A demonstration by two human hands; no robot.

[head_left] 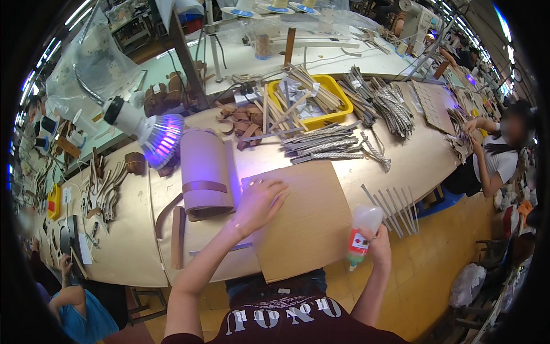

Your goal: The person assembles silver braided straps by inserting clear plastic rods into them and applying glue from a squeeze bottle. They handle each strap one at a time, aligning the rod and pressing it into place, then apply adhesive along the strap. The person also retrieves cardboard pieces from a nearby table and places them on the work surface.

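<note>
**Hands on board and glue bottle**

Left hand [259,203] flat on the cardboard sheet [306,221] at frame centre, fingers spread apart. Right hand [375,243] lower right — fingers clamped round a clear glue bottle [362,232], off the sheet's right edge. Rolled tan sheet [206,172] just left; lamp [152,129] upper left.

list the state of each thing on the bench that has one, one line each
left hand: open, flat on the cardboard sheet
right hand: closed around the glue bottle
glue bottle: held at the bench edge, tilted
cardboard sheet: lying flat, overhanging the near edge
lamp: on, glowing violet
brown roll: rolled up, banded by a strap
yellow bin: full of strips
</note>
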